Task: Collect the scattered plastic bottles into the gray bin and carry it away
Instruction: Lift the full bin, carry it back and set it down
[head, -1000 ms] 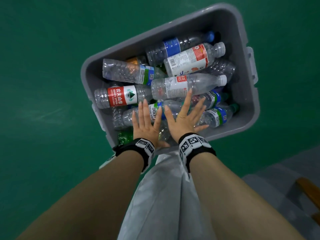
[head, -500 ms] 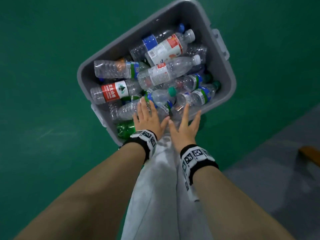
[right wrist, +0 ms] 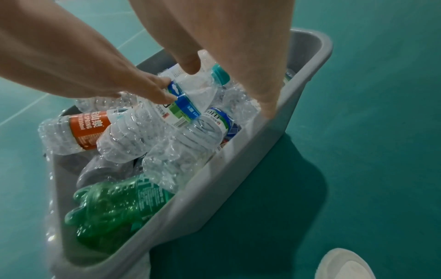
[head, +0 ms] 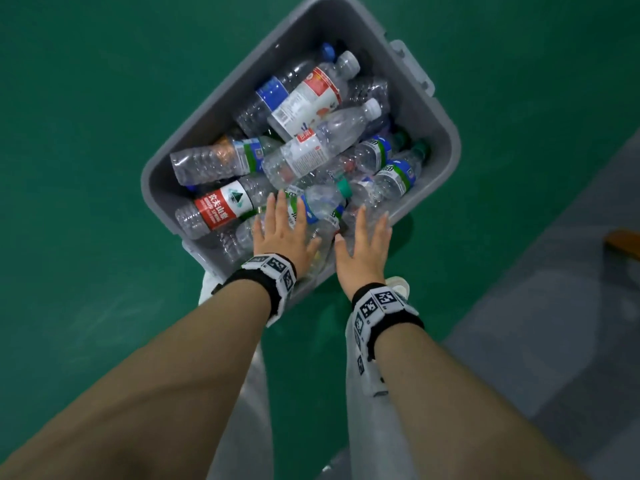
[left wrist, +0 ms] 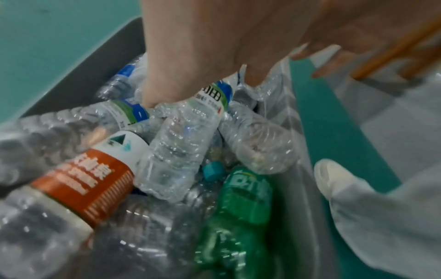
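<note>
The gray bin (head: 221, 102) stands on the green floor, filled with several clear plastic bottles. Among them are a red-labelled bottle (head: 216, 209), a teal-capped bottle with a blue-green label (head: 322, 202) and a green bottle (right wrist: 114, 205) at the near end. My left hand (head: 280, 233) lies flat with straight fingers on the teal-capped bottle (right wrist: 186, 105). My right hand (head: 367, 244) is spread flat over the crumpled bottles by the bin's near right rim (right wrist: 238, 169). Neither hand grips anything.
Green floor (head: 86, 168) surrounds the bin. A gray floor strip (head: 536, 323) runs along the right, with a wooden object (head: 623, 242) at its edge. My white shoe (right wrist: 343, 264) and gray trouser legs (head: 374, 427) are just behind the bin.
Both hands have slid back toward the bin's near end and moved apart. The bin now sits more turned and higher in the head view.
</note>
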Demonstrator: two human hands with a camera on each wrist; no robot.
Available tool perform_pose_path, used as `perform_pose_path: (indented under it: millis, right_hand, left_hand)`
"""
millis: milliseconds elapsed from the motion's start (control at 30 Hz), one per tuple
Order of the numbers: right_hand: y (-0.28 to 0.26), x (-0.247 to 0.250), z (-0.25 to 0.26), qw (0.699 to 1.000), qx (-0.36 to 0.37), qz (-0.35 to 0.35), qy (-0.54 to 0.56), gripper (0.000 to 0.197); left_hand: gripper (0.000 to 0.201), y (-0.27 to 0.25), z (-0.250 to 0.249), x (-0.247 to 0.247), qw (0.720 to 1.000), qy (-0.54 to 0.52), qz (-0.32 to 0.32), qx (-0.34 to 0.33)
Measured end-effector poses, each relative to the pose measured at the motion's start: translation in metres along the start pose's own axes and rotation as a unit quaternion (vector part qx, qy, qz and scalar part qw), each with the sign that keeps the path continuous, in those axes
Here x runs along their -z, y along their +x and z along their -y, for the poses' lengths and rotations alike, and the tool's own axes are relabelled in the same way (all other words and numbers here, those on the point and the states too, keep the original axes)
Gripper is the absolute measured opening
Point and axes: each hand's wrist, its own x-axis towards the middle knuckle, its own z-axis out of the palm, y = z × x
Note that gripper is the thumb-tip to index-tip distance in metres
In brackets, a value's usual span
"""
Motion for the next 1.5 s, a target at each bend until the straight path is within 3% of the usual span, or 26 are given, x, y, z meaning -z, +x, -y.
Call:
perform_pose_path:
  millis: [100,267,400,600,733,833,967,1100,1333,1500]
  right_hand:
    - [0.015,-0.021,0.018,1.0,0.005,0.002,-0.011,0.062]
    - [0.022,-0.066,0.057,0.994,-0.075,-0.063,0.051,0.062]
    - [0.018,-0.09,0.069,0.977,-0.106,-0.114,0.144,0.059]
    - [0.017,-0.096,0.077,0.933,-0.166,-0.215,0.238,0.061]
    - [0.031,-0.082,0.07,0.913,-0.233,-0.261,0.21,0.081]
    - [0.039,-0.071,0.061,0.873,-0.301,-0.304,0.233,0.093]
    - [0.048,-0.053,0.048,0.818,-0.384,-0.304,0.301,0.111]
    - [0.051,-0.046,0.027,0.818,-0.385,-0.211,0.372,0.124]
    - [0.059,-0.039,0.028,0.825,-0.359,-0.231,0.371,0.121]
    - [0.051,-0.029,0.023,0.834,-0.349,-0.209,0.373,0.12]
  left_hand:
    - [0.076,0.014,0.024,0.007,0.994,0.078,0.005,-0.08]
    - [0.079,0.031,0.055,0.028,0.968,0.197,0.02,-0.156]
    - [0.08,0.031,0.071,0.044,0.96,0.203,0.023,-0.193]
    - [0.087,0.06,0.096,0.087,0.986,0.115,0.017,-0.123]
    - [0.091,0.089,0.102,0.113,0.995,0.074,-0.018,-0.067]
    - [0.096,0.108,0.103,0.126,0.995,0.068,-0.06,-0.038]
    - [0.099,0.131,0.104,0.138,0.999,0.013,-0.045,0.005]
    - [0.099,0.14,0.1,0.137,0.995,-0.045,-0.091,0.013]
    - [0.091,0.152,0.09,0.138,0.984,-0.093,-0.129,0.078]
    - [0.079,0.15,0.091,0.145,0.983,-0.094,-0.134,0.083]
